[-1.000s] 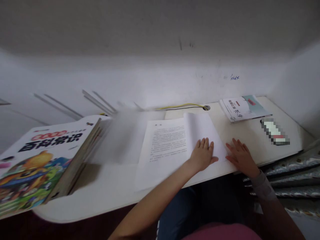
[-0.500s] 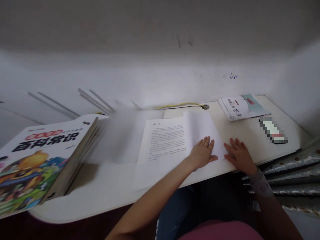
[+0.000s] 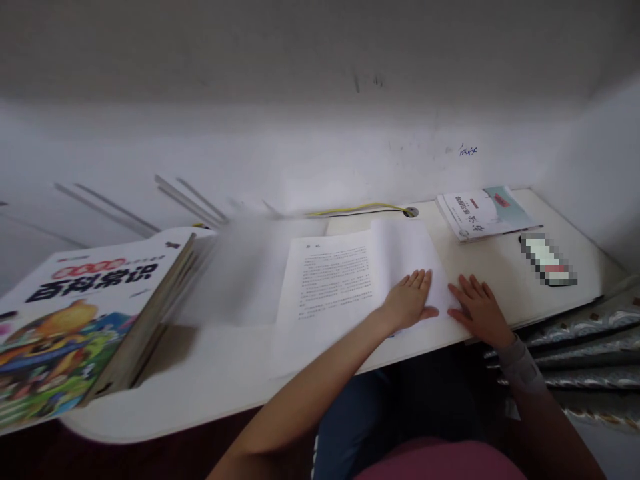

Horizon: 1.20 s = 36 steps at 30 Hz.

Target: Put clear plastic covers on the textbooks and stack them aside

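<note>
My left hand (image 3: 407,301) lies flat with fingers apart on the right part of a stack of printed white paper (image 3: 325,287), pressing on a page that curves up (image 3: 405,253). My right hand (image 3: 480,311) rests flat on the white desk (image 3: 195,393), just right of the paper, its fingertips close to the paper's edge. A grey wrist support (image 3: 520,367) wraps my right wrist. Neither hand grips anything.
A thick book with a colourful cover (image 3: 85,320) lies at the left, beside a blurred pale shape (image 3: 235,273). At the back right are a thin book (image 3: 483,213) and a pixelated, phone-sized object (image 3: 547,260). A yellow cable (image 3: 360,211) runs to a desk grommet (image 3: 411,212).
The view has shifted slightly. My left hand sits a little farther up the pages, and the lower part of the paper now looks blurred. My right hand has barely moved.
</note>
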### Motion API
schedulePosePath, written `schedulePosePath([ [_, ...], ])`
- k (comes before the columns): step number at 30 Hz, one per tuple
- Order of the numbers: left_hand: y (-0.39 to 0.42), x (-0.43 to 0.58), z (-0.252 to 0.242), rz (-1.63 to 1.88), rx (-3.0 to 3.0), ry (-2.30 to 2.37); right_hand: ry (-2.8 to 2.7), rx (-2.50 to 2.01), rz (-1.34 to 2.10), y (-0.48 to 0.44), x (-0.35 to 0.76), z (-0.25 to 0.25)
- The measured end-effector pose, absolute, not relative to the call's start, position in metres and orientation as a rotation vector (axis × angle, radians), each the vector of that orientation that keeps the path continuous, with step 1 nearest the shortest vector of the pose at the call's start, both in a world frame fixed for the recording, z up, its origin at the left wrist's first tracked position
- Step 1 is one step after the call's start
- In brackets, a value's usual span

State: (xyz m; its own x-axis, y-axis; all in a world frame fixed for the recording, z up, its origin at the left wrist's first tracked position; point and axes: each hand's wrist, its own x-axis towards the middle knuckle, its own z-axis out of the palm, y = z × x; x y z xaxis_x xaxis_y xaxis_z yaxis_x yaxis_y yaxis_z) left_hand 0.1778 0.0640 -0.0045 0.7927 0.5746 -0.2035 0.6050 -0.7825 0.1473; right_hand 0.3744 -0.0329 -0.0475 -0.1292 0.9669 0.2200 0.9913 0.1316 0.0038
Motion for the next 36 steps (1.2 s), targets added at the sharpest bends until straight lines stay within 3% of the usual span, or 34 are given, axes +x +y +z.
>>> schedulePosePath([
  [17,0.066,0.203,-0.015,-0.111,2.796,0.922,-2.251,-1.949,-0.257,-0.033,0.374,-0.05],
  [26,0.041,0.182,0.009,0.296,2.938,0.937,-2.23,-1.93,-0.26,-0.033,0.38,-0.054],
  [29,0.032,0.129,0.008,0.54,2.878,1.135,-2.201,-1.924,-0.274,-0.034,0.377,-0.05],
  [32,0.029,0.055,-0.014,0.774,2.571,1.666,-2.231,-1.828,-0.297,-0.036,0.363,-0.044],
  [36,0.029,-0.028,-0.038,0.817,2.044,2.117,-2.356,-1.675,-0.224,-0.036,0.337,-0.038],
])
